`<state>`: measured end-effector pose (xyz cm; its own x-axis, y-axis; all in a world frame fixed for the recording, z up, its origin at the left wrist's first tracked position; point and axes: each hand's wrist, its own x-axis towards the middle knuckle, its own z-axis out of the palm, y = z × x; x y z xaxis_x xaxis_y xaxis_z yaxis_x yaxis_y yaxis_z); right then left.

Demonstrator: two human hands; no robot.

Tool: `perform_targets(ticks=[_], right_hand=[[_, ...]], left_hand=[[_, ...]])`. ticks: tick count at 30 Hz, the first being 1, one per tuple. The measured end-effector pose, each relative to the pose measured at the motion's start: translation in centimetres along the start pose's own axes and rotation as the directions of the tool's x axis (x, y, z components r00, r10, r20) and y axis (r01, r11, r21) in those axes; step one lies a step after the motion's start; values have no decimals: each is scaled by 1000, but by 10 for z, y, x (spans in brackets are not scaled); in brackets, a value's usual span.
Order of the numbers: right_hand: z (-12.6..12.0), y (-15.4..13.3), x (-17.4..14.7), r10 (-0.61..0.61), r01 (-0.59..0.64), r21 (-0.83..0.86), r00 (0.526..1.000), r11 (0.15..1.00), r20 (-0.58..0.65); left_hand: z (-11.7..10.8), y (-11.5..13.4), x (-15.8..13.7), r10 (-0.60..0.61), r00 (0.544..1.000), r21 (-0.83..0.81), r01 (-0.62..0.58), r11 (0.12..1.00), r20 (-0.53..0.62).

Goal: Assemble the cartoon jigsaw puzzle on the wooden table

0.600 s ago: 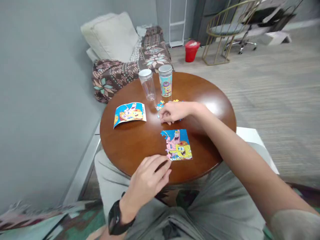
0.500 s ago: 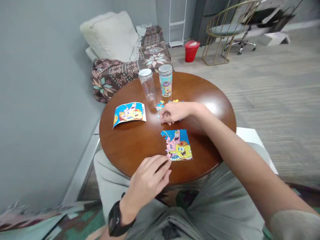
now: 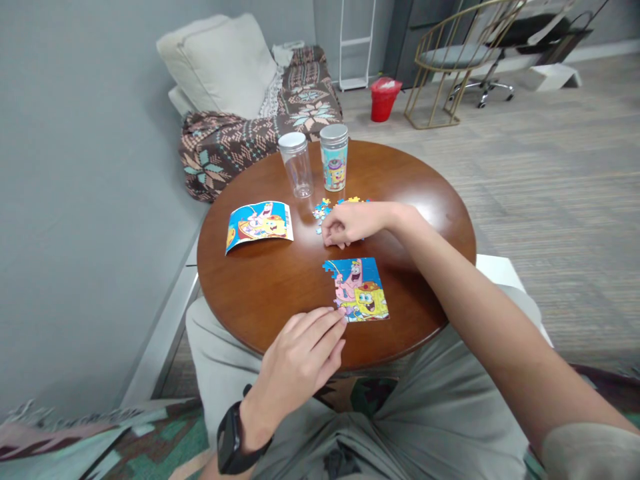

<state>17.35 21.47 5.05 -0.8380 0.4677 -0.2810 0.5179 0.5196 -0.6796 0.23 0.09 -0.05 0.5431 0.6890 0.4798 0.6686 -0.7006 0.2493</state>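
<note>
A partly joined jigsaw puzzle (image 3: 367, 293) with cartoon figures lies near the front of the round table, its left edge ragged. My left hand (image 3: 307, 353) rests at the puzzle's lower left corner, fingers stretched out and fingertips touching it. Beyond the puzzle, my right hand (image 3: 350, 224) is low over the table with its fingers curled together. Whatever is between those fingertips is hidden. Loose puzzle pieces (image 3: 321, 211) lie around and behind this hand, which partly covers them. To the left, a curved picture sheet (image 3: 260, 223) shows the same cartoon figures.
At the back of the brown table (image 3: 265, 280) stand a clear lidded jar (image 3: 299, 170) and a jar with a cartoon label (image 3: 335, 167). Behind are a cloth-covered sofa (image 3: 220, 67), a red bin (image 3: 385, 101) and a gold-framed chair (image 3: 445, 63).
Both hands keep nearly the same places. The view has shifted slightly; the puzzle, sheet and jars stay where they were on the table.
</note>
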Motion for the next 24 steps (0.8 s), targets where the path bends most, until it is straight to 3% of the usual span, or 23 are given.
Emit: perform_targets(ticks=[24], right_hand=[[-1,-2,-1,9,-9,15,1000,1000,11]], left_hand=[[0,-1,1,29,997,65,-34,997,74]])
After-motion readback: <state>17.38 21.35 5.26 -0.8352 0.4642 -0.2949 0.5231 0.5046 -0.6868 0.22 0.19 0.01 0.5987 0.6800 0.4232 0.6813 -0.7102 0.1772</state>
